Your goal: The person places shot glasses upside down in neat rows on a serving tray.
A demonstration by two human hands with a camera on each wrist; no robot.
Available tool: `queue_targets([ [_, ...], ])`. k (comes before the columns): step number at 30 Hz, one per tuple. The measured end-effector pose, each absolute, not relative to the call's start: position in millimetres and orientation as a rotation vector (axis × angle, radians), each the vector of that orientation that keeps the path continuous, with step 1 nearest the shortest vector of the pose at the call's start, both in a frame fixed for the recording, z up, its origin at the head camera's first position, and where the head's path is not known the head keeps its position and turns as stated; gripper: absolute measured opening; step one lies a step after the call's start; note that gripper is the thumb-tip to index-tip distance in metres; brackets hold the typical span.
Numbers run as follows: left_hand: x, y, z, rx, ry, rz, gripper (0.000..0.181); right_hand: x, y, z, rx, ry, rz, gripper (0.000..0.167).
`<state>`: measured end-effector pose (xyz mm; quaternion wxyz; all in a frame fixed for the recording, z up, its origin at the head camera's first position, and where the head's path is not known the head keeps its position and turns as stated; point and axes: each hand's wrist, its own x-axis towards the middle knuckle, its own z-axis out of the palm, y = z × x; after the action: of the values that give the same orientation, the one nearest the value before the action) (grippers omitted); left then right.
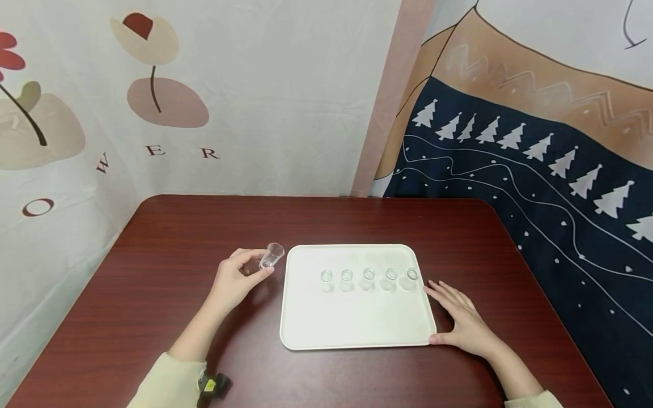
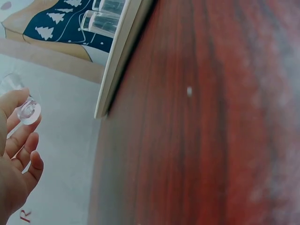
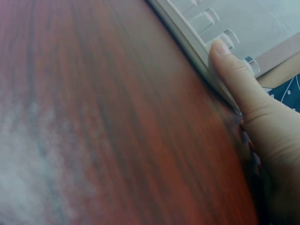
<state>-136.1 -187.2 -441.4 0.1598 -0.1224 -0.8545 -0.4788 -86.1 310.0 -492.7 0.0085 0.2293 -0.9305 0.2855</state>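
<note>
Off the left side of the white tray (image 1: 357,323), my left hand (image 1: 234,280) pinches a small clear glass cup (image 1: 272,255) between thumb and fingers. The cup is tilted and held above the table. In the left wrist view, the thumb and fingertips of the left hand (image 2: 18,154) hold the same cup (image 2: 29,110) near its thick base. Several similar small clear cups (image 1: 368,280) stand in a row on the tray. My right hand (image 1: 461,320) rests at the tray's right edge, fingers spread along the side and thumb at the near right corner.
The tray lies on a dark red-brown wooden table (image 1: 245,221). Behind the table hangs a pale printed cloth (image 1: 285,113), with a dark blue tree-patterned cloth (image 1: 510,181) on the right. A dark device (image 1: 214,385) is strapped at the left wrist.
</note>
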Motion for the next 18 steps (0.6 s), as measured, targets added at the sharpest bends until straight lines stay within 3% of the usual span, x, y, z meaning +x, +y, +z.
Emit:
queue_targets([
  [18,-136,-167,-434,-0.602,-2.323,-1.237,0.034,-86,310,-494,0.719,-2.906,0.897,0.105],
])
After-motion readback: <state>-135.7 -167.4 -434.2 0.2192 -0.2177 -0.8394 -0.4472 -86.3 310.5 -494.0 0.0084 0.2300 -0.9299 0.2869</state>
